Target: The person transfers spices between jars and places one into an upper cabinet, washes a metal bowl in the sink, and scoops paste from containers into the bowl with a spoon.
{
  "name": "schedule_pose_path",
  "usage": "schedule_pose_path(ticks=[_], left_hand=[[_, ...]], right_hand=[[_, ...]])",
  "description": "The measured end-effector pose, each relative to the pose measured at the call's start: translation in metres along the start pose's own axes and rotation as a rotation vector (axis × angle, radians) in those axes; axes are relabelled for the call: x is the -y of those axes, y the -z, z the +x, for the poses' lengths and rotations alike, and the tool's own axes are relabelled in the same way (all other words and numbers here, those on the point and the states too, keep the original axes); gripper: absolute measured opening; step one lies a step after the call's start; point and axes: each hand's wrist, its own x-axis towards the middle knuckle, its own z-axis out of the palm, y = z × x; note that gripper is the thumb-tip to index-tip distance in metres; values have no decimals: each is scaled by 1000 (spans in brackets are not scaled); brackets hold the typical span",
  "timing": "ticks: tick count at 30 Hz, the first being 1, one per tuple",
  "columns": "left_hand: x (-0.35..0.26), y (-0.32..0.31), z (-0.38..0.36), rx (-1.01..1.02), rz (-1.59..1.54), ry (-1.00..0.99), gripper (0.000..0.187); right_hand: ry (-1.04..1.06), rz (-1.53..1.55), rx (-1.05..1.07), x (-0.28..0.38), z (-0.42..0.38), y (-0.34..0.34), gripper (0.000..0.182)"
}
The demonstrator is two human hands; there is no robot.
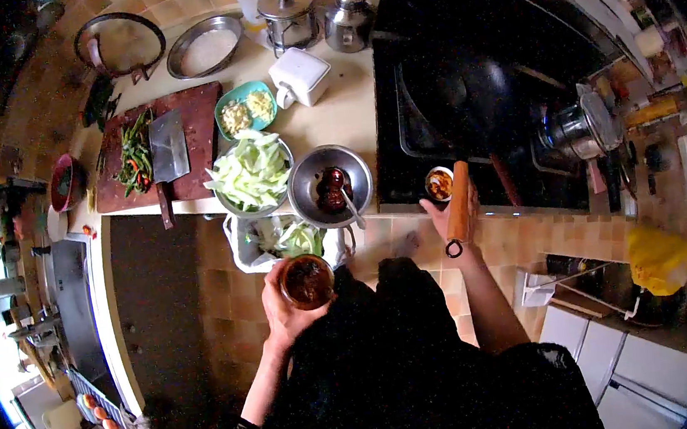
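My left hand (284,311) is wrapped round an open glass jar (307,282) of dark reddish-brown sauce. Under the wok's wooden handle (458,209), my right hand (443,219) holds what looks like a white-lined jar lid (440,184) smeared with red-brown sauce. The handle hides most of that hand's fingers. Between my hands, at the counter edge, a steel bowl (300,187) contains dark red paste and a spoon (354,209). Beside it stands a heaped bowl of pale green vegetable slices (249,174).
A cleaver (169,145) and cut peppers (135,157) lie on the chopping board (202,104). Chopped garlic fills a teal dish (236,130) near a white lidded pot (301,76). The black stove (395,184) carries a wok (465,93). Below hangs a lined bin (252,258).
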Motion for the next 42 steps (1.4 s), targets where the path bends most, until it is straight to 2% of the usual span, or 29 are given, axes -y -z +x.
schedule_pose_path(ticks=[1, 2, 4, 5, 8, 9, 12, 13, 16, 19, 21, 23, 24, 26, 29, 31, 32, 35, 38, 39, 41, 42], left_hand=[[-4, 1, 1, 46, -3, -15, 100], [1, -2, -1, 103, -103, 13, 101], [-5, -5, -3, 170, 61, -35, 102], [-8, -10, -2, 209, 18, -27, 101], [-5, -24, 0, 330, 83, -71, 107], [-6, -30, 0, 366, 78, -90, 109], [-32, -50, 7, 439, 98, -173, 109], [-32, -62, 4, 416, 25, -235, 108], [-56, -94, 5, 527, 6, -273, 107], [-85, -135, 1, 544, -37, -391, 104], [-109, -167, -12, 575, -81, -444, 102], [-141, -201, -25, 622, -126, -483, 98], [-157, -218, -31, 645, -145, -503, 96], [-183, -254, -48, 711, -201, -538, 99], [-215, -305, -76, 790, -224, -586, 100], [-249, -327, -95, 807, -176, -698, 100], [-260, -340, -105, 868, -166, -682, 100], [-285, -380, -117, 1074, -182, -654, 100], [-314, -397, -123, 1129, -154, -810, 97], [-327, -397, -124, 1273, -108, -751, 94], [-338, -410, -128, 1467, -218, -663, 92], [-344, -418, -126, 1561, -270, -616, 91]], right_hand=[[-8, -35, 54, -17, 4, -15, 108], [8, -58, 100, -14, 12, -14, 107], [34, -109, 194, -11, 25, -4, 105], [57, -76, 173, -4, 31, 4, 100], [-36, -106, 242, -8, 24, 17, 95], [72, -99, 132, -8, 13, 28, 78], [-132, 301, 285, -48, -37, 34, 62], [-477, 801, 363, -51, -58, 45, 39], [-1050, 1670, 453, -56, -94, 105, 44], [-1028, 2147, 253, -44, -119, 153, 49], [-561, 1507, 148, -54, -138, 167, 49], [-327, 1376, 30, -78, -157, 178, 53], [-287, 1581, -47, -95, -167, 181, 58], [-79, 988, -34, -115, -173, 236, 61], [32, 612, 8, -161, -179, 290, 74], [70, 449, 130, -186, -180, 333, 76], [90, 367, 200, -202, -181, 351, 77], [201, 264, 336, -247, -176, 391, 79], [345, 303, 429, -273, -174, 421, 76], [398, 309, 443, -277, -175, 431, 74], [517, 366, 409, -292, -174, 443, 71], [514, 343, 439, -300, -172, 447, 71]])
